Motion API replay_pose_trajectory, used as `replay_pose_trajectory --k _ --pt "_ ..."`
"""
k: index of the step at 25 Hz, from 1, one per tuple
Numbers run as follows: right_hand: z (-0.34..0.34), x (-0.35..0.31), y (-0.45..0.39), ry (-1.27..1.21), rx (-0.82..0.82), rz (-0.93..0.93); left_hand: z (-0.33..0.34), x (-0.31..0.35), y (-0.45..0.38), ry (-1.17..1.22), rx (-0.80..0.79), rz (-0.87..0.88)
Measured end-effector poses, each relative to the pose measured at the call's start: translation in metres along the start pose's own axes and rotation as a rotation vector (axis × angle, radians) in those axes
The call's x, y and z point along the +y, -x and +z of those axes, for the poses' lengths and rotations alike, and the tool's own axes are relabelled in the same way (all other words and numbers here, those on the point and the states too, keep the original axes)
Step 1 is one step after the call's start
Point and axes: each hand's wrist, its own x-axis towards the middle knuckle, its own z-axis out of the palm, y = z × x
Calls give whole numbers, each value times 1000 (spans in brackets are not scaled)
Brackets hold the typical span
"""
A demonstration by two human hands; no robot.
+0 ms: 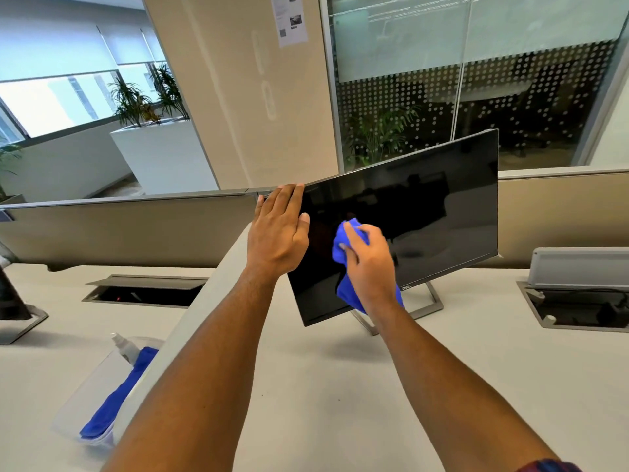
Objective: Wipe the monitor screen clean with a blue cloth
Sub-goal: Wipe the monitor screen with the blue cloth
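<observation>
A black monitor [425,212] with a dark screen stands on a silver stand on the white desk, turned at an angle. My left hand [277,229] holds its upper left corner, fingers over the top edge and thumb on the screen side. My right hand [369,264] grips a bunched blue cloth [347,240] and presses it against the left part of the screen. Part of the cloth hangs below my wrist.
A clear plastic tray [85,396] at the lower left holds a spray bottle [124,347] and another blue cloth [115,396]. Cable hatches [146,289] are open in the desk on both sides. Beige partitions [126,229] run behind the desk. Another monitor's stand [17,318] sits at far left.
</observation>
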Motion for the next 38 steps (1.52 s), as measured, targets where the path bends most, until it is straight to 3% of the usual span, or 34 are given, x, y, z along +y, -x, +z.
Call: replay_pose_trajectory --k 3,7,10,13,15,16,19,22,25,27,30,33,36,38 --pt "-17 30 -5 99 -100 -109 2 2 0 -44 15 4" --pt "-35 56 -25 117 7 30 8 11 -2 -131 33 -26" --pt "-51 69 -36 162 -79 -182 10 21 -6 -183 48 -45" --pt "-63 91 -47 186 -4 -24 11 32 -14 -211 23 2" --pt "-66 98 -44 227 -72 -208 12 43 -21 -219 -5 38" --pt "-67 109 -43 252 -75 -207 14 50 -26 -230 -16 47" --pt "-80 132 -48 238 27 -26 18 75 -41 -235 -59 14" --pt "-93 154 -52 246 -55 -159 24 94 -51 -136 -67 -58" --pt "-106 174 -61 190 74 34 26 93 -50 -82 -10 -68" --pt "-109 187 -60 243 23 -61 25 91 -51 -59 7 -58" --pt "-117 206 -68 211 123 128 25 89 -54 -52 7 -61" --pt "-120 215 -73 221 69 46 23 89 -53 -39 7 -61" --pt "-130 224 -86 152 178 240 20 88 -52 -27 -12 -58" --pt "-131 230 -89 167 188 230 18 87 -51 -17 -38 -60"
